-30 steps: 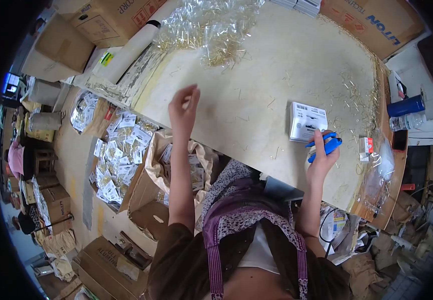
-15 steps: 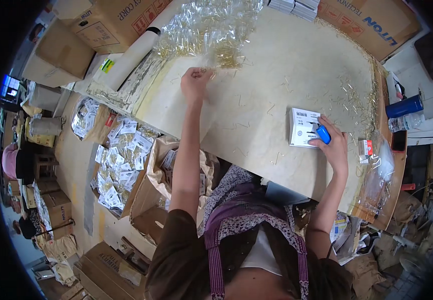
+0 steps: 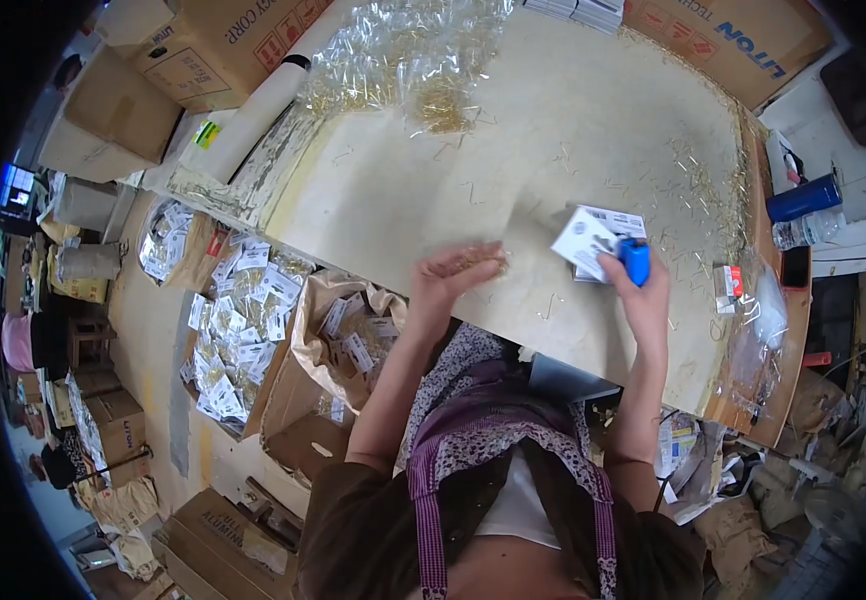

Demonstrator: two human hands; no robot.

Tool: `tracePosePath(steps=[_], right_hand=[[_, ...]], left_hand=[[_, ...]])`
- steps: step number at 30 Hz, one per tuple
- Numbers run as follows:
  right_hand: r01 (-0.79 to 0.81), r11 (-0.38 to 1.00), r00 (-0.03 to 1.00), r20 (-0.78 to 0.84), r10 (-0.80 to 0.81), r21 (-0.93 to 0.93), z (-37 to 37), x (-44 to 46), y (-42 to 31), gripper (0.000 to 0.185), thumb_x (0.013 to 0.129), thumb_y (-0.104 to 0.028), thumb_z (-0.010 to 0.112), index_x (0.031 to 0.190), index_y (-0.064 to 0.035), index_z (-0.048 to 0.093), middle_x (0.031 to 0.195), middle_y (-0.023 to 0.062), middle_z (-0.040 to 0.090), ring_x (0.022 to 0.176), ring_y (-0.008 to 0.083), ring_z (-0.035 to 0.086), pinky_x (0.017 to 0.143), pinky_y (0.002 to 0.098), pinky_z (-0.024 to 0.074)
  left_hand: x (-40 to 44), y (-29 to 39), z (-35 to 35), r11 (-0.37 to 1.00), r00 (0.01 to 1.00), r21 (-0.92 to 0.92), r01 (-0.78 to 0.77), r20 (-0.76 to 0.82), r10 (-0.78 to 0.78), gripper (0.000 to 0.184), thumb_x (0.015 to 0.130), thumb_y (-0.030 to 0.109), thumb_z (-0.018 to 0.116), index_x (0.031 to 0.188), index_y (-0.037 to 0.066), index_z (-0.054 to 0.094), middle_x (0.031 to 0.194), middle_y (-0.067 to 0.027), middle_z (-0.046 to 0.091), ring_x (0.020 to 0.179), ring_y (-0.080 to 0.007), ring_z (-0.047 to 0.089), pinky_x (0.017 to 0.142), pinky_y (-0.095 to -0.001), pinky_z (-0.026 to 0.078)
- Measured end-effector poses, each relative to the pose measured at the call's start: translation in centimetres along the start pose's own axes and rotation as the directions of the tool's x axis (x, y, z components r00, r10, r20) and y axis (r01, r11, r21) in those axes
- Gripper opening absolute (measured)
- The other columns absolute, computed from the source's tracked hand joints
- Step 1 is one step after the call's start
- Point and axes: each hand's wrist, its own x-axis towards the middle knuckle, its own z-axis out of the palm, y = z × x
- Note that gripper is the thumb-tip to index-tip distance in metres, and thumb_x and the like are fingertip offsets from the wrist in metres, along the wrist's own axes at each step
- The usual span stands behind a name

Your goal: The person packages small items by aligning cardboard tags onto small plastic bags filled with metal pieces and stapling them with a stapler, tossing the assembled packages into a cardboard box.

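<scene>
Head view: right hand (image 3: pixel 642 290) grips printed card (image 3: pixel 582 241) and blue tool (image 3: pixel 635 262), left hand (image 3: pixel 445 276) pinches clear packet (image 3: pixel 481 260), carton (image 3: pixel 713 50) reads "LITON".

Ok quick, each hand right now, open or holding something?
Left hand: closed on gold bits, blurred.
Right hand: closed, holding a blue tool and a card.

Left hand (image 3: pixel 450 275) has left the bag pile (image 3: pixel 403 55); right hand (image 3: pixel 643 283) has lifted a card (image 3: pixel 583 241).
</scene>
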Motion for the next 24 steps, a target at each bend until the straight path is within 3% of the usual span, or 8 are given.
tracePosePath(steps=[5,8,12,15,16,18,21,24], right_hand=[[0.064,0.986,0.976,0.217,-0.030,-0.151,2.0,0.6,-0.6,0.032,0.075,-0.026,0.069,0.081,0.0008,0.053,0.061,0.0080,0.052,0.055,0.0143,0.044,0.054,0.0293,0.0395],[0.045,0.993,0.960,0.278,-0.012,-0.113,3.0,0.6,-1.4,0.030,0.075,-0.023,0.070,0.082,0.0009,0.054,0.065,0.0004,0.050,0.060,0.0092,0.042,0.055,0.0252,0.0378],[0.004,0.993,0.957,0.288,0.031,-0.120,3.7,0.9,-1.1,0.028,0.074,-0.021,0.071,0.081,0.0007,0.054,0.066,0.0011,0.051,0.060,0.0090,0.041,0.055,0.0252,0.0373],[0.054,0.988,0.946,0.323,-0.004,-0.147,3.7,0.7,-1.4,0.027,0.076,-0.022,0.069,0.082,0.0002,0.055,0.067,0.0012,0.052,0.061,0.0087,0.043,0.054,0.0250,0.0372],[0.054,0.988,0.947,0.321,-0.003,-0.147,4.0,0.7,-1.4,0.027,0.076,-0.022,0.069,0.082,0.0002,0.055,0.067,0.0012,0.052,0.061,0.0087,0.043,0.054,0.0250,0.0372],[0.068,0.996,0.996,0.046,-0.071,0.065,5.0,0.7,-0.9,0.029,0.082,-0.028,0.063,0.084,-0.0006,0.056,0.068,0.0016,0.053,0.062,0.0087,0.045,0.055,0.0245,0.0372],[0.079,0.971,0.995,-0.077,-0.063,0.227,5.4,1.7,0.2,0.033,0.088,-0.034,0.054,0.087,-0.0013,0.056,0.069,0.0023,0.055,0.063,0.0086,0.048,0.057,0.0233,0.0376],[0.018,0.953,1.000,-0.008,-0.017,0.301,5.7,1.4,0.4,0.037,0.091,-0.038,0.047,0.088,-0.0014,0.057,0.069,0.0032,0.056,0.063,0.0083,0.048,0.057,0.0224,0.0376]], left_hand=[[-1.3,-0.7,2.7,1.000,0.998,-0.014,0.025,0.051,-0.024,0.036,0.078,-0.001,0.062,0.114,-0.004,0.053,0.098,-0.0091,0.064,0.087,-0.0121,0.061,0.078,-0.0245,0.049],[-1.7,-0.4,3.3,0.999,0.998,-0.024,0.037,0.044,-0.036,0.038,0.078,0.003,0.065,0.114,-0.004,0.054,0.093,-0.0065,0.064,0.086,-0.0102,0.059,0.077,-0.0245,0.048],[-1.8,-0.9,3.1,1.000,0.996,0.003,0.016,0.087,-0.016,0.025,0.082,0.003,0.060,0.105,-0.003,0.058,0.094,-0.0092,0.065,0.084,-0.0112,0.060,0.076,-0.0239,0.048],[-2.0,-1.2,3.3,0.993,0.996,-0.084,0.089,0.012,-0.088,0.020,0.084,0.009,0.061,0.100,-0.004,0.062,0.087,-0.0039,0.065,0.078,-0.0071,0.057,0.070,-0.0217,0.046],[-2.0,-1.8,3.4,0.996,0.999,-0.086,0.035,-0.033,-0.038,0.020,0.085,0.010,0.060,0.098,-0.004,0.062,0.087,-0.0038,0.065,0.077,-0.0068,0.057,0.070,-0.0211,0.046],[-2.2,-2.2,3.7,0.996,0.997,-0.088,-0.015,-0.075,0.009,0.020,0.086,0.011,0.059,0.097,-0.004,0.063,0.086,-0.0037,0.065,0.076,-0.0064,0.056,0.070,-0.0206,0.045],[-2.6,-2.2,4.4,0.998,0.994,-0.031,-0.056,-0.096,0.053,0.020,0.086,0.011,0.059,0.097,-0.005,0.063,0.087,-0.0038,0.064,0.076,-0.0059,0.056,0.070,-0.0199,0.044],[-3.0,-2.7,4.8,0.995,0.981,-0.018,-0.096,-0.171,0.092,0.020,0.085,0.010,0.059,0.096,-0.006,0.063,0.086,-0.0037,0.064,0.076,-0.0054,0.055,0.070,-0.0196,0.043]])
